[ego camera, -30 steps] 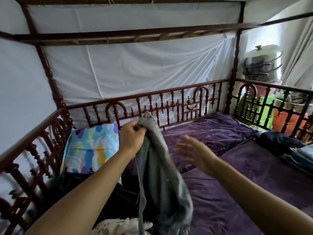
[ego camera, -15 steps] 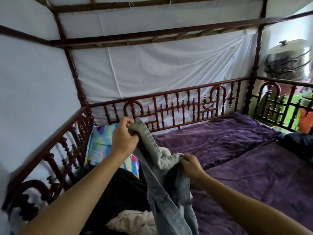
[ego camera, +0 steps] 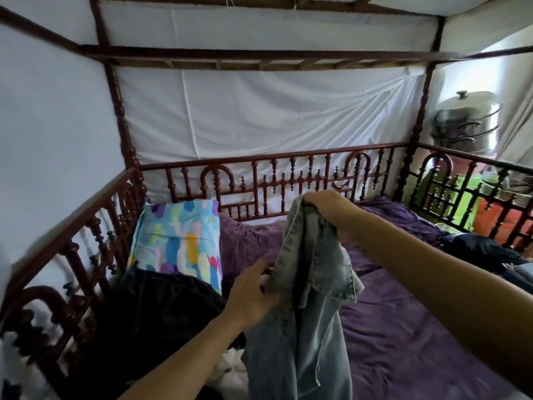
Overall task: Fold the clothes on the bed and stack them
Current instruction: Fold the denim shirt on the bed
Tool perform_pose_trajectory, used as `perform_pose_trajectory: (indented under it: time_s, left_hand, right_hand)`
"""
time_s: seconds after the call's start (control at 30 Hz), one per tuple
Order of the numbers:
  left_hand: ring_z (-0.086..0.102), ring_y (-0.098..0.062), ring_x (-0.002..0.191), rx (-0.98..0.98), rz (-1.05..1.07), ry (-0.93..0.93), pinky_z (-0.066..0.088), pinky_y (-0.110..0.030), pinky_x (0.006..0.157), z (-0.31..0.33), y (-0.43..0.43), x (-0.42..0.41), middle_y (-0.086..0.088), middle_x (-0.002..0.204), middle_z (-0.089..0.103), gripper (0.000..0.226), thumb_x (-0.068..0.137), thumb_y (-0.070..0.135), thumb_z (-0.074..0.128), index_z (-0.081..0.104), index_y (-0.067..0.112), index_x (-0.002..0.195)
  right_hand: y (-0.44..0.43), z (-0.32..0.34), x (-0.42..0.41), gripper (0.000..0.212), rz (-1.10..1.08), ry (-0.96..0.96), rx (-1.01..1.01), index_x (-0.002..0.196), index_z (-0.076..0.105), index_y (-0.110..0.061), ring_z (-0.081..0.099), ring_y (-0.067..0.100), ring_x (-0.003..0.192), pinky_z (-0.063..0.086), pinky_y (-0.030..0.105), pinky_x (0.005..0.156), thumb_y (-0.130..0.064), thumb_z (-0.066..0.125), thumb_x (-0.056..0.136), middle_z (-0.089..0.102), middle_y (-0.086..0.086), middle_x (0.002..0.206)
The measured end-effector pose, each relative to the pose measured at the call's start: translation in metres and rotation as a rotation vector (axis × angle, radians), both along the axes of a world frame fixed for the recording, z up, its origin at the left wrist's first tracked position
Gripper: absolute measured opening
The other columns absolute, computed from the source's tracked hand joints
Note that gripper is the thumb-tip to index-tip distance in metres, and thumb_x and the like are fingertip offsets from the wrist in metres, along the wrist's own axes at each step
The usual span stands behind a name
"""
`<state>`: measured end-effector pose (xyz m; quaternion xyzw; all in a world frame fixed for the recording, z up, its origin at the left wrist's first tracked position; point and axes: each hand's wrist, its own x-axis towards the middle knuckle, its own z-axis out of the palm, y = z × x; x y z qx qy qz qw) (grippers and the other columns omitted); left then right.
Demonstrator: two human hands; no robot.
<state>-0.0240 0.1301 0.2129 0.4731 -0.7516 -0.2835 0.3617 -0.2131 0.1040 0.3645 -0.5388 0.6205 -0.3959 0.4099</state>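
**Left hand** (ego camera: 250,297): nearest. The fingers are stretched and slightly apart, with the tips against the left edge of the denim garment. The thumb is hard to make out.

**Denim garment** (ego camera: 310,284): pale blue. It hangs in the air between both hands over the bed, and its lower end is cut off by the frame's bottom edge.

**White garment** (ego camera: 230,368): crumpled below the left fingers, mostly hidden by the forearm and the denim.

**Black garment** (ego camera: 161,313): heaped left of the left fingers and reaching to the side rail. Its folds are too dark to read.

**Purple blanket** (ego camera: 403,336): right of the denim, under the right forearm. It lies flat and bare as far as the foot rail.

**Right hand** (ego camera: 331,210): raised, with the fingers clamped on the denim's bunched top edge.

**Pillow** (ego camera: 178,241): multicoloured, beyond the left fingers, with its lower edge covered by the black garment.

**Navy clothes** (ego camera: 484,249): far right of the right fingers, at the bed's edge and partly cut off.

**Bed rail** (ego camera: 288,174): turned red-brown wood, closing three sides beyond both hands.

**Steel pots** (ego camera: 467,122): stacked outside the rail, blurred.
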Motion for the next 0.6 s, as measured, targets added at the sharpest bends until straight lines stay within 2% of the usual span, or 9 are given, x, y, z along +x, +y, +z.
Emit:
perform_pose_trajectory:
  time_s: [0.03,0.1,0.17,0.23,0.3,0.37,0.47,0.53,0.6]
  left_hand:
    - [0.054,0.010,0.072,0.007,0.012,0.101,0.046,-0.028,0.070,0.002,-0.002,-0.006,0.024,0.076,0.064,0.017,0.070,0.035,0.076,0.065,0.038,0.082]
    - [0.047,0.003,0.055,0.118,0.009,0.273,0.038,-0.024,0.057,0.010,-0.008,-0.010,0.011,0.057,0.057,0.021,0.081,0.017,0.073,0.062,0.023,0.064]
    - [0.050,-0.006,0.060,0.256,0.001,0.411,0.039,-0.023,0.056,0.024,-0.011,-0.010,0.003,0.060,0.058,0.018,0.085,0.015,0.069,0.059,0.012,0.070]
    - [0.055,-0.012,0.068,0.316,0.024,0.516,0.044,-0.024,0.060,0.038,-0.014,-0.008,0.001,0.069,0.062,0.013,0.086,0.014,0.067,0.058,0.014,0.076]
    - [0.061,-0.017,0.084,0.248,0.042,0.464,0.049,-0.026,0.070,0.052,-0.016,-0.004,0.000,0.088,0.066,0.010,0.083,0.021,0.069,0.059,0.021,0.088]
    - [0.064,-0.015,0.098,0.113,-0.135,0.196,0.052,-0.029,0.082,0.064,-0.010,0.000,0.003,0.107,0.066,0.047,0.072,0.049,0.073,0.054,0.033,0.112]
    - [0.058,-0.018,0.111,-0.187,-0.198,-0.677,0.048,-0.036,0.094,0.075,-0.001,0.005,0.006,0.126,0.058,0.095,0.065,0.072,0.065,0.020,0.042,0.143]
    - [0.056,-0.025,0.111,-0.277,-0.076,-1.048,0.045,-0.039,0.089,0.075,-0.001,0.005,-0.002,0.125,0.057,0.069,0.083,0.065,0.052,0.029,0.034,0.140]
    - [0.057,-0.027,0.108,-0.212,0.050,-1.144,0.042,-0.037,0.081,0.074,-0.005,0.006,-0.007,0.119,0.060,0.038,0.094,0.051,0.040,0.052,0.023,0.118]
  right_hand:
    - [0.004,0.004,-0.004,0.022,0.026,0.013,0.026,0.075,0.065,-0.010,0.060,0.028,0.065,0.052,0.037,0.064,-0.030,0.060,0.084,0.062,0.015,0.069]
    - [0.010,0.008,-0.018,0.024,0.040,0.039,0.057,0.082,0.068,-0.008,0.063,0.031,0.072,0.056,0.048,0.074,-0.031,0.064,0.076,0.065,0.020,0.079]
    - [0.015,0.011,-0.042,0.019,0.028,0.063,0.066,0.084,0.068,-0.008,0.063,0.031,0.078,0.054,0.048,0.083,-0.027,0.061,0.080,0.066,0.021,0.087]
    - [0.020,0.012,-0.068,0.023,0.003,0.238,0.069,0.094,0.069,-0.011,0.063,0.023,0.086,0.051,0.034,0.085,-0.024,0.050,0.090,0.066,0.015,0.095]
    - [0.028,0.005,-0.090,0.022,0.023,0.435,0.079,0.096,0.071,-0.011,0.063,0.007,0.083,0.048,0.024,0.082,-0.025,0.058,0.088,0.065,0.007,0.093]
    - [0.041,-0.007,-0.100,0.034,0.167,0.622,0.087,0.085,0.071,-0.013,0.060,0.000,0.070,0.049,0.023,0.075,-0.044,0.075,0.074,0.065,0.000,0.084]
    - [0.047,-0.028,-0.111,0.079,0.270,0.771,-0.056,0.104,0.067,-0.025,0.063,0.009,0.087,0.053,0.034,0.084,-0.076,0.075,0.045,0.068,-0.009,0.098]
    - [0.054,-0.040,-0.112,0.077,0.323,1.025,-0.131,0.125,0.054,-0.037,0.058,0.012,0.098,0.050,0.035,0.084,-0.065,0.076,0.057,0.060,-0.015,0.109]
    - [0.056,-0.055,-0.114,0.058,0.318,1.324,-0.145,0.128,0.047,-0.041,0.057,0.019,0.101,0.047,0.033,0.078,-0.047,0.068,0.075,0.059,-0.010,0.111]
